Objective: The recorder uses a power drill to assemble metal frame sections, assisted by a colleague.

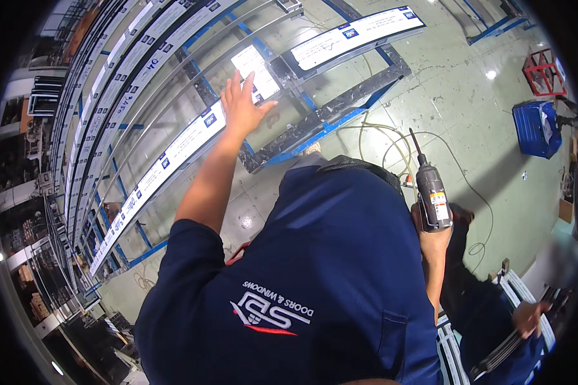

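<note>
My left hand point(243, 109) is stretched out with its fingers spread, holding nothing. It lies at the end of a long metal profile point(173, 151) covered in white printed film, beside a white sheet point(255, 69). Whether the palm presses on the profile or hovers just over it, I cannot tell. Beyond the fingers a shorter film-covered profile point(359, 35) runs off to the right. Down at my right side, my right hand point(432, 234) is wrapped round a cordless power screwdriver point(430, 186), its long bit pointing away from me.
A blue and black steel work frame point(324, 125) carries the profiles. Several more long profiles point(119, 83) lie at the left. A thin hose point(475, 173) curls over the floor. At the right stand a blue bin point(534, 131) and a red frame point(544, 74). Another person's hand point(528, 319) shows lower right.
</note>
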Available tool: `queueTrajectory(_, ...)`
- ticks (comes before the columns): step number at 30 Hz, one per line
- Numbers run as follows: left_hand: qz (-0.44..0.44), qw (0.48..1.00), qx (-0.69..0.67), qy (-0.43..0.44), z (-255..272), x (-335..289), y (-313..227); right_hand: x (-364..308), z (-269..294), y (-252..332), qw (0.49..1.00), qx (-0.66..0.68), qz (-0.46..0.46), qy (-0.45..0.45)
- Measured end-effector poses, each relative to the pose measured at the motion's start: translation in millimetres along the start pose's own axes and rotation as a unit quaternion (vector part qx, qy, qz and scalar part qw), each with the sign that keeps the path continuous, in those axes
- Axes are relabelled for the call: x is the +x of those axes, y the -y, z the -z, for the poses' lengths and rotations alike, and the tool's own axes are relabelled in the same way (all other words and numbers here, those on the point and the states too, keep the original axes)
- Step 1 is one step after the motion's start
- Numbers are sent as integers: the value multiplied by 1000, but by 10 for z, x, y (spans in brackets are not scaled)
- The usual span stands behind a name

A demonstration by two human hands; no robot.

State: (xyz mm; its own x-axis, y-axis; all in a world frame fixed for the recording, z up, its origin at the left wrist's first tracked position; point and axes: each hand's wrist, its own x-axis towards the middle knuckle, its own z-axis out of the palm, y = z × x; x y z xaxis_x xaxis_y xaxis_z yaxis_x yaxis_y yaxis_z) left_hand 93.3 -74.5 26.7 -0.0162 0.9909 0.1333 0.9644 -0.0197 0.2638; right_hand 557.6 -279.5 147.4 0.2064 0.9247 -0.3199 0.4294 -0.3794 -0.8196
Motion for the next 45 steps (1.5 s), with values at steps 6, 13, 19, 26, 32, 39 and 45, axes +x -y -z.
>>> queueTrajectory(6, 27, 998, -37, -53, -26, -371, -114, -137, 85, -436, 997, -1, -20, -73)
queueTrajectory(13, 70, 996, -43, -23, -2, -217, 65, -173, 110, -282, 992, 52, -88, -77)
queueTrajectory(19, 16, 1000, 1, 11, -52, 31, 307, -177, -46, -227, 990, 32, -110, -86)
queueTrajectory(26, -103, 991, -54, 62, -35, 188, 558, -234, -458, -5, 990, -10, -68, -127)
queueTrajectory(32, -138, 986, -95, 4, -107, 148, 671, -287, -835, 343, 989, -7, -101, -111)
queueTrajectory(39, -154, 984, -92, -20, -129, 179, 620, -510, -1080, 354, 983, -4, -146, -109)
queueTrajectory(45, -163, 981, -98, -24, -119, 198, 549, -736, -1303, 458, 975, 1, -194, -110)
